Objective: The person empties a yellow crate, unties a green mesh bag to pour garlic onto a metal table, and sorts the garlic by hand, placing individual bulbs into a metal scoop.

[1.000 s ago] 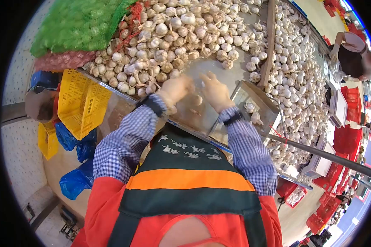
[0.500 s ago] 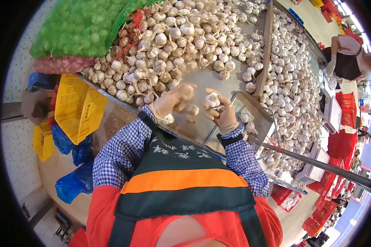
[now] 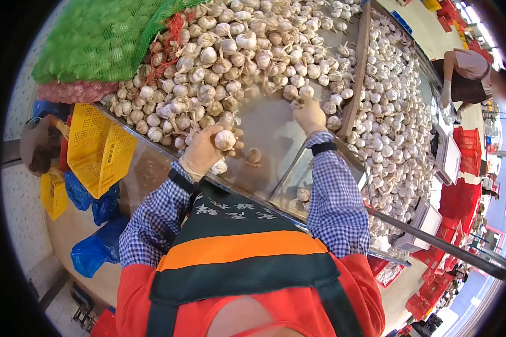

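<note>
My left hand (image 3: 203, 150), in a thin pale glove, is closed around a whitish garlic bulb (image 3: 225, 140) near the table's front edge. Further forward, my gloved right hand (image 3: 310, 117) has its fingers on another garlic bulb (image 3: 297, 103) at the near edge of the heap; its fingertips are partly hidden. Two bulbs touch or lie close beyond those fingers. On the metal tabletop (image 3: 267, 121) between my hands lies a small brownish bulb (image 3: 253, 156). A white bulb (image 3: 219, 167) rests just below my left hand.
A large garlic heap (image 3: 225, 53) covers the far table. A wooden divider (image 3: 358, 78) separates it from more garlic at right. Green net sacks (image 3: 104, 42) stand at far left, with a yellow crate (image 3: 101, 149) below. A metal bar (image 3: 438, 236) crosses at right. Co-workers are on both sides.
My right hand, which held a bulb near the front, has moved forward to the heap's edge. My left hand has drawn back and now holds a bulb.
</note>
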Action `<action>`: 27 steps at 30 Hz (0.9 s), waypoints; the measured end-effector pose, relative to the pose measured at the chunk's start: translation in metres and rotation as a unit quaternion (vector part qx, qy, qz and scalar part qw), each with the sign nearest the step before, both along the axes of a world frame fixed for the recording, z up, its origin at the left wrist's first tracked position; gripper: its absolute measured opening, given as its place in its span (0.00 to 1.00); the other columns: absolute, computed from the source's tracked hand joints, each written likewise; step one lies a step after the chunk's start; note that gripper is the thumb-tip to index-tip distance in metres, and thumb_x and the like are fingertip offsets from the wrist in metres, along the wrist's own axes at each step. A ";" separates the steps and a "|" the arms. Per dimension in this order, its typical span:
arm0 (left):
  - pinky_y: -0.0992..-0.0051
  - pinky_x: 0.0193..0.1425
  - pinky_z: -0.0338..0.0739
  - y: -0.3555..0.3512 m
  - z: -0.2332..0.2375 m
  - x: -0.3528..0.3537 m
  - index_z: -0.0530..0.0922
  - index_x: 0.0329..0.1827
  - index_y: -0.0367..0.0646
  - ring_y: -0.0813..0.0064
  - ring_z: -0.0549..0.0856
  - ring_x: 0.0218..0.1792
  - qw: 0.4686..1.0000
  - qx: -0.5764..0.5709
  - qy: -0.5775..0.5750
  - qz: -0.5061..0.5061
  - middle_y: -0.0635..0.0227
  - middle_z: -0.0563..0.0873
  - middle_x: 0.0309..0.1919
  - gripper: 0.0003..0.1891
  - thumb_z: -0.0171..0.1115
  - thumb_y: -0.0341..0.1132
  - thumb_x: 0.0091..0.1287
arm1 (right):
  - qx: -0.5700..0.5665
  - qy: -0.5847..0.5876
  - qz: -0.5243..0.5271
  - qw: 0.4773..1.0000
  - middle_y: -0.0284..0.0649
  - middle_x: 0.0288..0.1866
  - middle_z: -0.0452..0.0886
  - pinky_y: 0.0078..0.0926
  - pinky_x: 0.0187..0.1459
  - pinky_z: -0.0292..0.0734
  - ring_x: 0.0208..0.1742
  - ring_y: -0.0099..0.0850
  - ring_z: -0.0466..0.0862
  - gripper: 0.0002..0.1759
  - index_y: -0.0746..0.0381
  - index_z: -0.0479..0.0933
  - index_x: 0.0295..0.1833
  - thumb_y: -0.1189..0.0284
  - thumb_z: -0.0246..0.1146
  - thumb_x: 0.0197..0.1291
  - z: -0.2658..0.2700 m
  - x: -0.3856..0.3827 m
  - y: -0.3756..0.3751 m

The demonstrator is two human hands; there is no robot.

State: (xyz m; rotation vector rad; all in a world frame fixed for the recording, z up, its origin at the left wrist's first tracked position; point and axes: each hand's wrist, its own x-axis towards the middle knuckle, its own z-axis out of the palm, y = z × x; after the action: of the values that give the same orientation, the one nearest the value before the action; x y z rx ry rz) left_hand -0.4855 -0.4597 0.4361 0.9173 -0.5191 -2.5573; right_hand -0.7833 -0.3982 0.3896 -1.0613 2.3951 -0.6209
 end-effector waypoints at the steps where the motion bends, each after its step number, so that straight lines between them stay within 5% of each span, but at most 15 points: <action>1: 0.66 0.36 0.80 -0.002 -0.003 0.005 0.74 0.53 0.38 0.59 0.86 0.38 1.000 0.000 -0.003 0.001 0.55 0.84 0.43 0.19 0.49 0.44 0.71 | 0.009 0.089 0.021 0.996 0.44 0.47 0.80 0.38 0.49 0.78 0.49 0.42 0.82 0.21 0.57 0.76 0.52 0.62 0.62 0.52 -0.031 0.000 -0.004; 4: 0.67 0.38 0.81 -0.008 -0.008 0.025 0.73 0.53 0.36 0.61 0.86 0.43 0.988 -0.138 -0.061 -0.038 0.56 0.83 0.45 0.13 0.51 0.35 0.71 | 0.089 0.154 0.069 0.982 0.46 0.56 0.77 0.40 0.51 0.77 0.52 0.45 0.81 0.25 0.55 0.74 0.57 0.62 0.63 0.51 -0.022 0.019 -0.006; 6: 0.72 0.40 0.82 -0.020 -0.011 0.038 0.73 0.52 0.36 0.66 0.85 0.44 0.853 -0.485 -0.176 -0.080 0.60 0.82 0.46 0.11 0.48 0.24 0.70 | 0.056 0.095 0.068 0.992 0.47 0.53 0.78 0.41 0.49 0.77 0.49 0.46 0.81 0.28 0.56 0.72 0.59 0.61 0.64 0.50 -0.017 0.023 0.003; 8: 0.78 0.42 0.81 -0.034 -0.003 0.041 0.75 0.50 0.37 0.74 0.85 0.43 0.919 -0.361 -0.154 -0.044 0.67 0.80 0.43 0.10 0.47 0.23 0.70 | 0.020 0.023 0.096 0.995 0.46 0.50 0.80 0.37 0.41 0.79 0.42 0.40 0.82 0.29 0.59 0.69 0.62 0.61 0.63 0.55 -0.031 0.025 0.014; 10: 0.76 0.41 0.79 -0.048 -0.003 0.031 0.77 0.48 0.39 0.72 0.85 0.41 0.930 -0.297 -0.208 -0.056 0.65 0.83 0.40 0.09 0.52 0.31 0.70 | -0.103 -0.526 0.002 0.844 0.41 0.43 0.80 0.27 0.33 0.78 0.34 0.29 0.80 0.27 0.63 0.67 0.63 0.63 0.61 0.60 0.002 0.046 0.038; 11: 0.76 0.41 0.79 -0.049 -0.001 0.022 0.77 0.48 0.39 0.72 0.85 0.41 0.930 -0.297 -0.208 -0.057 0.65 0.83 0.40 0.09 0.52 0.31 0.70 | -0.103 -0.526 0.001 0.844 0.41 0.43 0.80 0.27 0.33 0.78 0.34 0.29 0.80 0.27 0.63 0.67 0.63 0.63 0.61 0.60 0.016 0.058 0.048; 13: 0.73 0.42 0.79 -0.045 0.004 -0.002 0.79 0.47 0.40 0.67 0.86 0.40 0.600 -0.632 -0.392 -0.297 0.60 0.86 0.37 0.14 0.58 0.41 0.67 | -0.203 -0.670 -0.040 0.713 0.35 0.38 0.77 0.18 0.30 0.77 0.31 0.21 0.76 0.23 0.64 0.66 0.62 0.66 0.58 0.65 0.035 0.079 0.059; 16: 0.67 0.43 0.79 -0.031 0.008 -0.037 0.81 0.46 0.43 0.62 0.86 0.39 0.463 -0.676 -0.406 -0.406 0.57 0.87 0.35 0.16 0.61 0.43 0.62 | -0.243 -0.676 -0.149 0.679 0.33 0.38 0.77 0.20 0.31 0.77 0.30 0.20 0.78 0.19 0.62 0.70 0.59 0.66 0.57 0.65 0.036 0.057 0.077; 18: 0.65 0.42 0.79 -0.021 -0.042 -0.048 0.82 0.45 0.45 0.61 0.86 0.38 0.389 -0.698 -0.426 -0.424 0.58 0.87 0.34 0.15 0.62 0.43 0.60 | -0.395 -0.818 -0.159 0.387 0.35 0.39 0.78 0.21 0.32 0.81 0.31 0.20 0.79 0.17 0.64 0.71 0.54 0.64 0.57 0.65 0.049 0.009 0.093; 19: 0.63 0.41 0.79 -0.016 -0.063 -0.051 0.84 0.43 0.47 0.60 0.87 0.37 0.314 -0.716 -0.443 -0.438 0.58 0.87 0.33 0.14 0.62 0.43 0.58 | -0.437 -0.527 -0.191 0.704 0.38 0.41 0.79 0.27 0.37 0.85 0.33 0.24 0.81 0.20 0.67 0.70 0.51 0.60 0.56 0.67 0.058 -0.016 0.108; 20: 0.63 0.41 0.79 -0.015 -0.068 -0.052 0.84 0.43 0.47 0.60 0.87 0.37 0.312 -0.720 -0.437 -0.439 0.58 0.87 0.33 0.14 0.62 0.43 0.58 | -0.494 -0.422 -0.251 0.718 0.47 0.47 0.78 0.38 0.46 0.86 0.40 0.35 0.83 0.27 0.70 0.67 0.55 0.54 0.52 0.69 0.036 -0.075 0.125; 21: 0.62 0.39 0.80 -0.016 -0.072 -0.052 0.84 0.41 0.49 0.59 0.87 0.36 0.338 -0.731 -0.416 -0.424 0.58 0.87 0.32 0.12 0.62 0.41 0.57 | -0.590 -0.636 -0.322 0.380 0.55 0.53 0.76 0.43 0.54 0.82 0.48 0.46 0.82 0.32 0.72 0.64 0.58 0.50 0.47 0.71 0.071 -0.093 0.126; 24: 0.69 0.31 0.79 -0.017 -0.036 -0.049 0.83 0.46 0.48 0.68 0.86 0.28 0.385 -0.743 -0.375 -0.398 0.62 0.86 0.28 0.14 0.63 0.39 0.58 | -0.580 -0.549 -0.361 0.482 0.59 0.74 0.55 0.37 0.71 0.66 0.69 0.49 0.69 0.36 0.73 0.57 0.68 0.54 0.53 0.69 0.091 -0.092 0.121; 26: 0.75 0.35 0.77 -0.022 -0.026 -0.039 0.74 0.57 0.48 0.78 0.80 0.33 0.741 -0.538 -0.225 -0.333 0.70 0.83 0.44 0.23 0.68 0.36 0.58 | -0.429 -0.406 -0.344 0.730 0.53 0.57 0.75 0.42 0.57 0.77 0.56 0.44 0.79 0.33 0.69 0.58 0.69 0.52 0.45 0.73 0.081 -0.039 0.092; 27: 0.83 0.33 0.74 -0.021 -0.027 -0.033 0.70 0.63 0.50 0.87 0.74 0.34 0.846 -0.403 -0.170 -0.306 0.74 0.79 0.51 0.25 0.64 0.28 0.63 | -0.465 -0.573 -0.190 0.648 0.44 0.55 0.78 0.39 0.53 0.77 0.53 0.38 0.80 0.29 0.64 0.60 0.70 0.56 0.49 0.72 0.051 -0.010 0.093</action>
State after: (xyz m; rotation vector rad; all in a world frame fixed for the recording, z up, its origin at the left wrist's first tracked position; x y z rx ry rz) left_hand -0.5188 -0.4808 0.4088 0.9475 -2.0797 -2.2127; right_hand -0.7930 -0.3055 0.4411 -0.1478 1.0101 -2.0335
